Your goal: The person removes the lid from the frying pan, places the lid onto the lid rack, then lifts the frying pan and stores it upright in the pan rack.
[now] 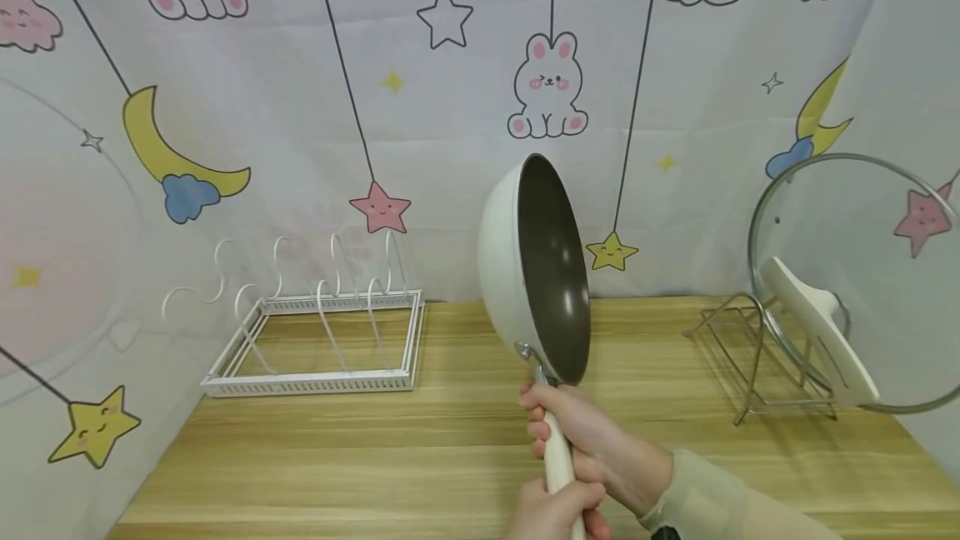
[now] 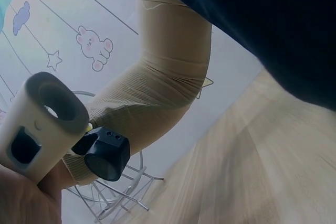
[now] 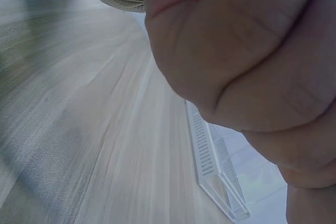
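Note:
A white deep frying pan [image 1: 501, 261] with a dark inside is held up over the table, turned on its side so its opening faces right. My right hand [image 1: 600, 440] grips the cream handle [image 1: 558, 452] just below the pan's bowl. Lower down, my left hand [image 1: 555, 511] is wrapped round the same handle, partly cut off by the frame's bottom edge. In the left wrist view the handle's end [image 2: 58, 119], with its hanging hole, sticks out past the left hand [image 2: 26, 200]. Curled fingers of the right hand [image 3: 247, 61] fill much of the right wrist view.
A white rack [image 1: 307, 382] with curved dividers stands at the table's back left. On the right, a wire stand [image 1: 750, 382] bears a glass lid [image 1: 847, 215] with a white handle [image 1: 821, 340]. A patterned curtain [image 1: 465, 123] hangs behind the wooden table [image 1: 337, 457].

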Demonstrator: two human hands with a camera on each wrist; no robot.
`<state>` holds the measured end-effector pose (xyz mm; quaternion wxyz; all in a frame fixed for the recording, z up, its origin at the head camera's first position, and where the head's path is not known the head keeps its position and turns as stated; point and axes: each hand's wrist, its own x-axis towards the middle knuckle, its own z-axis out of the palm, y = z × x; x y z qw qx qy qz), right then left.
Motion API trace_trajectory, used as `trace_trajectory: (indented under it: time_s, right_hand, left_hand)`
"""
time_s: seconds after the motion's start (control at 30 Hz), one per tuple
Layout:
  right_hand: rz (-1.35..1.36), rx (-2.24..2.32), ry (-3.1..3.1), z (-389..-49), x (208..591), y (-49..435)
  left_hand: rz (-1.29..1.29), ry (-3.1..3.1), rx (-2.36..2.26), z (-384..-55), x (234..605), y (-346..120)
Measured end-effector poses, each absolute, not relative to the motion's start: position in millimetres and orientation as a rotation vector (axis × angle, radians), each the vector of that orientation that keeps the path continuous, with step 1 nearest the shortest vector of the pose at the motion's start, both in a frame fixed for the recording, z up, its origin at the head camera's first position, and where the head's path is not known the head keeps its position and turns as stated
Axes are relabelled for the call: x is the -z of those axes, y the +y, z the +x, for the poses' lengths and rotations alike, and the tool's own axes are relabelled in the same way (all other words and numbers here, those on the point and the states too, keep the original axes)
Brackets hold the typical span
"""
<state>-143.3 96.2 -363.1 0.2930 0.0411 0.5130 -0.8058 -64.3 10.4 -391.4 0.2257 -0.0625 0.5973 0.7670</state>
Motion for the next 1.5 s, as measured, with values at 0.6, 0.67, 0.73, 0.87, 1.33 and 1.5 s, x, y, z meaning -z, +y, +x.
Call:
trace_trajectory:
  time_s: [0.6,0.67,0.73,0.87,1.33,1.5]
  right_hand:
    - [0.072,2.147,1.347,-142,353,92]
    - [0.073,2.149,1.341,-142,353,91]
    - [0.072,2.147,1.332,-143,353,92]
    - [0.058,2.148,1.305,-143,352,92]
    - [0.0,2.17,1.267,-143,351,88]
    - [-0.018,2.172,1.253,-142,351,88]
  left_hand:
    - [-0.109,1.673,-2.131,-64,386,4]
    - [-0.095,1.67,-2.149,-64,385,5]
    - [-0.085,1.664,-2.165,-65,385,5]
    - [-0.073,1.67,-2.179,-65,384,6]
    - [-0.068,1.698,-2.164,-66,383,0]
    - [-0.063,1.716,-2.149,-66,382,-2]
